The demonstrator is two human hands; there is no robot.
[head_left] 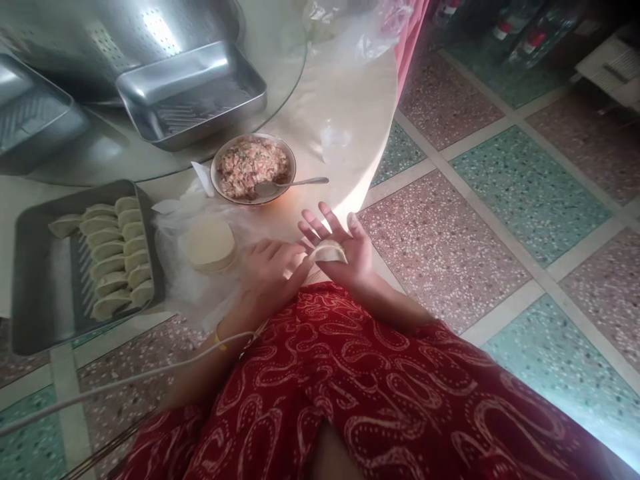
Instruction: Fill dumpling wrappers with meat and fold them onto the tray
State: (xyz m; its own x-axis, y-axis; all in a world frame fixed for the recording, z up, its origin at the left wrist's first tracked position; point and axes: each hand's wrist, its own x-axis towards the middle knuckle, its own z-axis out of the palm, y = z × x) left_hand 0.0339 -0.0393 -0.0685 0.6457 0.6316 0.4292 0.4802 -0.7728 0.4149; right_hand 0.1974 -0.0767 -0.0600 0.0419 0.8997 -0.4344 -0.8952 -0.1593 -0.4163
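A half-moon dumpling (329, 251) lies across the palm of my right hand (356, 257), which is turned up with its fingers spread. The thumb and fingertips of my left hand (273, 273) close on the dumpling's left end; part of their grip is hidden. Left of my left hand, a stack of round dumpling wrappers (210, 243) sits on a clear plastic bag (175, 280). Just beyond my hands stands a bowl of minced filling (250, 163), with a metal spoon (305, 181) resting in it.
A grey metal tray (37, 267) at the left holds rows of folded dumplings (107, 250). Behind are another steel tray (193, 133) and a perforated steel vessel (120, 33). A white cable (125, 381) crosses my left forearm. The tiled floor (450, 247) lies right of the table edge.
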